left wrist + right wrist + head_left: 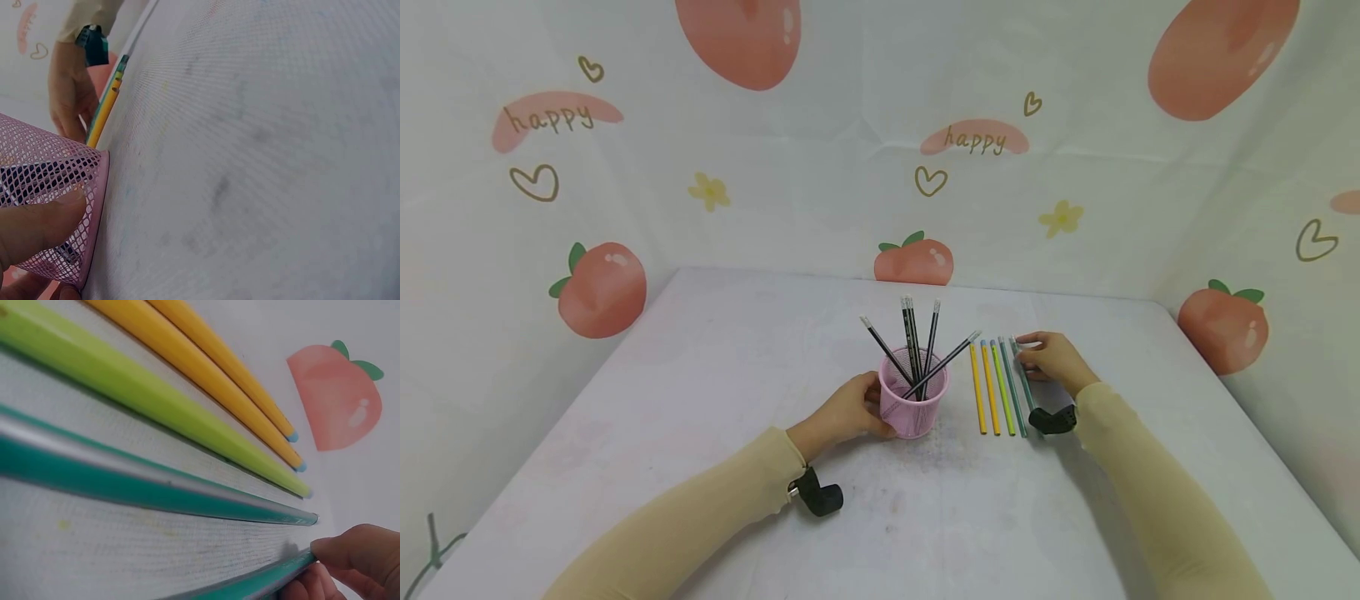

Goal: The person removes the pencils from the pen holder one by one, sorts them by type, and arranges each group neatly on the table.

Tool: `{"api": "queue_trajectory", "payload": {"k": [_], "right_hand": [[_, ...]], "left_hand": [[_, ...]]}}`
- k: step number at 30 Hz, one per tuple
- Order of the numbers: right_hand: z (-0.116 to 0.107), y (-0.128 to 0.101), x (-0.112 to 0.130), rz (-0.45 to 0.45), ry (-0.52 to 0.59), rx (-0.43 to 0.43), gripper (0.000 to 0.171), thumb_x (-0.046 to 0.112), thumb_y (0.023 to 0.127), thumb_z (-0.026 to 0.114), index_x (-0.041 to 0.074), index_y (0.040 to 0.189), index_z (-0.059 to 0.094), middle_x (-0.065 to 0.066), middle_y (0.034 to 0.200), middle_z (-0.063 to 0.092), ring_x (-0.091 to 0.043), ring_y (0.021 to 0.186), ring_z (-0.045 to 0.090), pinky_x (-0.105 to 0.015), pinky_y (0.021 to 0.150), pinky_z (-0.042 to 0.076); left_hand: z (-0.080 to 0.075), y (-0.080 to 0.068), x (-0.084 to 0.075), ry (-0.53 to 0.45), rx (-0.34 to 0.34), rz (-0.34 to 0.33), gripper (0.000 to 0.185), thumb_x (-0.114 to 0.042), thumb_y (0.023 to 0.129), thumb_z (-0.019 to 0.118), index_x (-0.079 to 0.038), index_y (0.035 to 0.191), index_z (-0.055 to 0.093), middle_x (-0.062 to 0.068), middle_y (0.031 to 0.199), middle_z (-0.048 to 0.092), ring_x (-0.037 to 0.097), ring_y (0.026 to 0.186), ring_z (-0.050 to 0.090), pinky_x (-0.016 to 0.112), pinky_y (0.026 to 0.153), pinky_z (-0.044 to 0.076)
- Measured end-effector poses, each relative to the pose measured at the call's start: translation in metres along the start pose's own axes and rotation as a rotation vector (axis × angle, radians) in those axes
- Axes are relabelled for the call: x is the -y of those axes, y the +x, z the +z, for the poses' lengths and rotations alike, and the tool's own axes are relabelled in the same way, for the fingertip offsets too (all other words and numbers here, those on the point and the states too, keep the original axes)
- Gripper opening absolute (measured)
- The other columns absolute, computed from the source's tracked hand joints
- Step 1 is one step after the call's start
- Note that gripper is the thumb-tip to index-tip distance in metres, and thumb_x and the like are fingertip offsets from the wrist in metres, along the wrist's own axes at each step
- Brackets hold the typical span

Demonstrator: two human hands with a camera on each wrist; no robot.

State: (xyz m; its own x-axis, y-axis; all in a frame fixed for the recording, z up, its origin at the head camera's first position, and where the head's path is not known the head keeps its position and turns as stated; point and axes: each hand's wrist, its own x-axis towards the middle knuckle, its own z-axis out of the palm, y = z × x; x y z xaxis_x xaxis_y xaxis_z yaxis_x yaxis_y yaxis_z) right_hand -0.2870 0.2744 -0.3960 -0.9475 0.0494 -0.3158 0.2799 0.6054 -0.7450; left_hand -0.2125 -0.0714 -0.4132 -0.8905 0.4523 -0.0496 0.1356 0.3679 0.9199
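A pink mesh pencil cup (pixel 913 417) stands upright on the table, holding several black pencils (pixel 913 333) that lean different ways. My left hand (pixel 848 410) grips the cup low on its left side, and the thumb (pixel 47 225) presses on the mesh in the left wrist view. To the right, my right hand (pixel 1051 360) pinches the far end of a dark green pencil (pixel 256 584) between thumb and fingers. Beside it lie another green pencil (pixel 1013 392), a lime green pencil (pixel 1003 392) and two yellow-orange pencils (pixel 977 392), roughly parallel.
The white table (pixel 760 333) carries faint smudges near its middle. A white cloth backdrop (pixel 820 167) printed with peaches, hearts and the word happy stands along the back and sides. A thin dark cord (pixel 434 546) shows at the lower left corner.
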Motion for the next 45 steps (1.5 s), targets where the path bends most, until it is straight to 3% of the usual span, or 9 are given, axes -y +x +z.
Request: {"api": "queue_trajectory", "payload": {"k": [45], "right_hand": [[-0.0031, 0.0019, -0.0038, 0.041, 0.085, 0.026, 0.055, 0.015, 0.092, 0.063, -0.001, 0.141, 0.043, -0.019, 0.126, 0.053, -0.005, 0.08, 0.058, -0.018, 0.073, 0.055]], "left_hand": [[0.0, 0.0002, 0.0003, 0.028, 0.001, -0.002, 0.067, 0.003, 0.063, 0.083, 0.006, 0.123, 0.053, 0.017, 0.114, 0.064, 0.026, 0.106, 0.061, 0.039, 0.096, 0.049]]}}
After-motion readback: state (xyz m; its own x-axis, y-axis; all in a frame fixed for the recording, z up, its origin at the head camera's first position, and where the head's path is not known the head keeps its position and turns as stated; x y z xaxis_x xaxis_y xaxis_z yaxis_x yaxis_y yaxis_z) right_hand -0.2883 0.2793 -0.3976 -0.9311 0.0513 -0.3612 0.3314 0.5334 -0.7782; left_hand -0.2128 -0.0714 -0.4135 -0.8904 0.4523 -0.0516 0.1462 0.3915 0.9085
